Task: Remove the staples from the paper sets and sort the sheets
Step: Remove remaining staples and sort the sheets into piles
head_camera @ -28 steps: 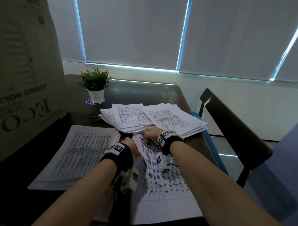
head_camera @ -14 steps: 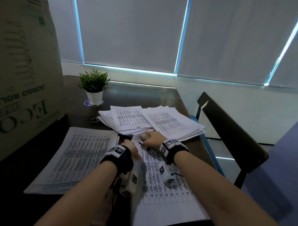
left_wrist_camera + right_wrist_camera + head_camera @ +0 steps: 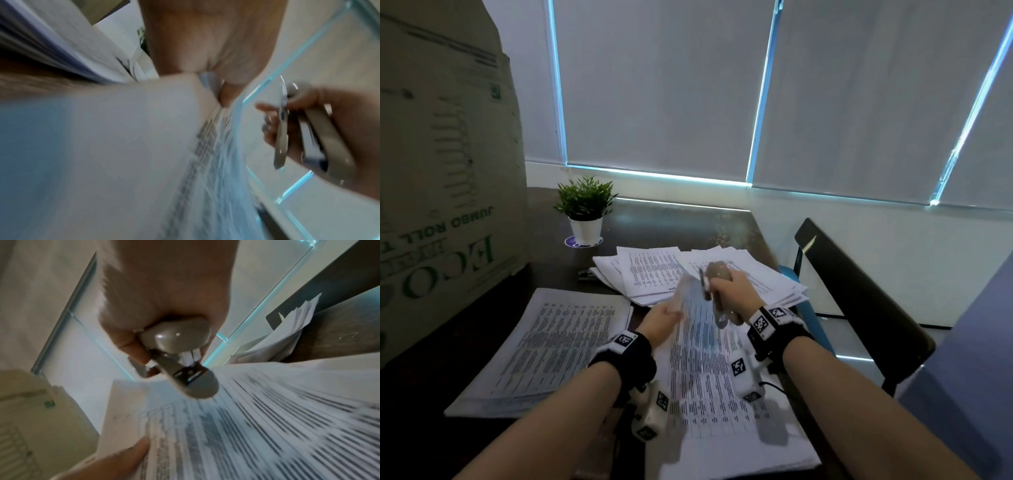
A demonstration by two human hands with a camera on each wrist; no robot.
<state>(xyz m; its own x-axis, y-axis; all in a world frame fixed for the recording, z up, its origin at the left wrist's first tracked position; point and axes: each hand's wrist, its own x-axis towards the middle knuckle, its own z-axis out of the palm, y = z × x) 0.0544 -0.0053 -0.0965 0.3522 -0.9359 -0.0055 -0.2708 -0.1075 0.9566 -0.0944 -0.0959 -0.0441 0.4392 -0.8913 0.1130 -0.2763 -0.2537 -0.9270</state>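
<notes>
Apparently the staple is out, and the sorting step begins: the left hand (image 3: 660, 317) pinches a lifted sheet (image 3: 690, 301) by its far corner, peeling it up off the paper set (image 3: 709, 383) near the tabletop's (image 3: 667, 222) front edge. The right hand (image 3: 732, 291) is wrapped round a stapler (image 3: 717, 274), raised clear. Next, the sheet likely goes onto a sorted stack (image 3: 551, 346). Its long axis runs front to back.

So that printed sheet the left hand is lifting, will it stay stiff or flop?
Probably flop: the sheet is thin, held at one edge by the left hand, and already curves. Likely light, since two fingers lift it. It may slide.
</notes>
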